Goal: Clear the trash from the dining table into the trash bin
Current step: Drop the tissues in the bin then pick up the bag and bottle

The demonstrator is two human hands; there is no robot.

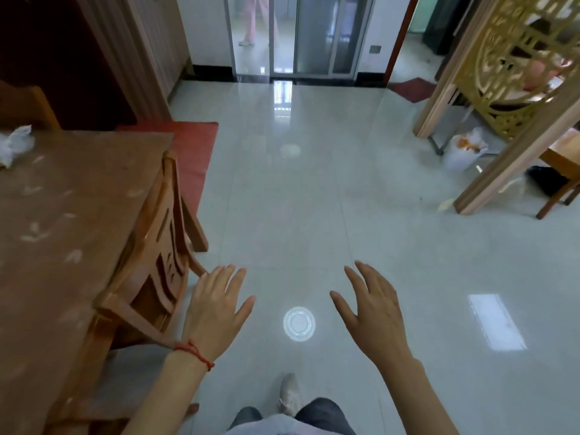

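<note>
Both the left hand point(216, 309) and right hand point(373, 309) hang empty, fingers spread, over bare floor tiles point(314, 199). Crumpled white trash point(14, 146) lies at the dining table's point(62, 215) far edge beyond a chair point(157, 262). The trash bin point(464, 152) stands well apart across open floor, beside a gold screen point(518, 73).

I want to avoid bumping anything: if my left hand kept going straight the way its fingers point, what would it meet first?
Probably nothing: the left hand points over open floor, passing right of the chair. Depth is unclear.
</note>
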